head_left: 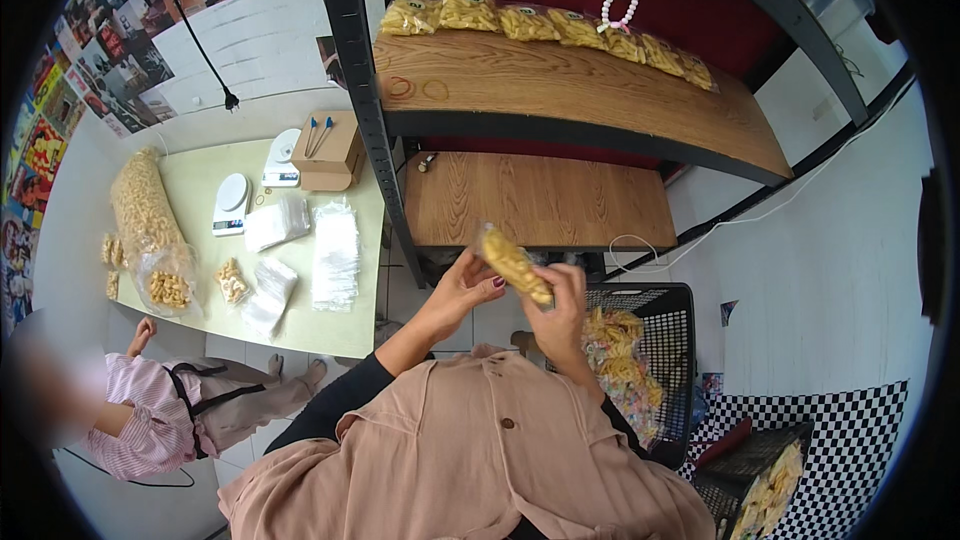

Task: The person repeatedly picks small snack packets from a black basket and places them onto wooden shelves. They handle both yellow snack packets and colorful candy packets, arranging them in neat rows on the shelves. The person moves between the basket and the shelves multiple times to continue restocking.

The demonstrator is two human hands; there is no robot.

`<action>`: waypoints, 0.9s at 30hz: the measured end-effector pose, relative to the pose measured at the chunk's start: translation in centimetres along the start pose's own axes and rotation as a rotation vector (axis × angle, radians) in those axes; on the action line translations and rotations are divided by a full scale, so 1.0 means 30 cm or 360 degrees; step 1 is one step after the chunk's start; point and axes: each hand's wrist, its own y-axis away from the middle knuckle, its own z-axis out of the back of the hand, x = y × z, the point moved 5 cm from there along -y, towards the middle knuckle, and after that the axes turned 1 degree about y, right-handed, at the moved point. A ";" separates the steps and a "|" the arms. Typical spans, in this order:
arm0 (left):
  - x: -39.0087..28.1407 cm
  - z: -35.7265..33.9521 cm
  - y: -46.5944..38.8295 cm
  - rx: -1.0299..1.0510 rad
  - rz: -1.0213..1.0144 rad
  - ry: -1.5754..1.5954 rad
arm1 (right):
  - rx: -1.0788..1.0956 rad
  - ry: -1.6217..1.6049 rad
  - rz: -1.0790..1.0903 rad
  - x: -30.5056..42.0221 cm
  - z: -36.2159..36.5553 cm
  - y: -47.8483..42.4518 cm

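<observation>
A clear plastic bag of yellow snacks point(514, 262) is held tilted between my two hands, in front of my chest. My left hand point(466, 291) touches its upper left end, with the thumb and fingers around that edge. My right hand point(556, 307) grips its lower right side. Beyond the hands is the lower wooden shelf point(525, 199). On the upper wooden shelf point(570, 79), several similar snack bags point(469, 11) stand in a row along the back, and rubber bands point(435, 90) lie at the left end.
A black plastic crate point(679, 367) of snack bags stands at my right, another crate point(739, 457) beyond it. On the left table point(352, 334) are two digital scales point(229, 202), a cardboard box point(326, 157), clear bags point(335, 255) and a large snack sack point(142, 202). A co-worker point(157, 412) stands beside it.
</observation>
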 end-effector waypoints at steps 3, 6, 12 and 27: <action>0.002 0.028 0.003 -0.0009 0.0131 0.0099 | 0.0417 -0.0087 0.0175 0.094 -0.035 -0.018; -0.032 0.042 0.009 -0.0029 0.0132 0.0124 | 0.0405 -0.0151 0.0178 0.113 -0.033 -0.011; -0.049 0.053 0.021 -0.0018 0.0161 0.0139 | 0.0559 -0.0409 0.0019 0.105 -0.036 -0.025; -0.440 0.114 0.082 -0.0401 -0.1200 -0.1147 | -0.0116 -0.0253 0.0152 0.177 0.110 -0.408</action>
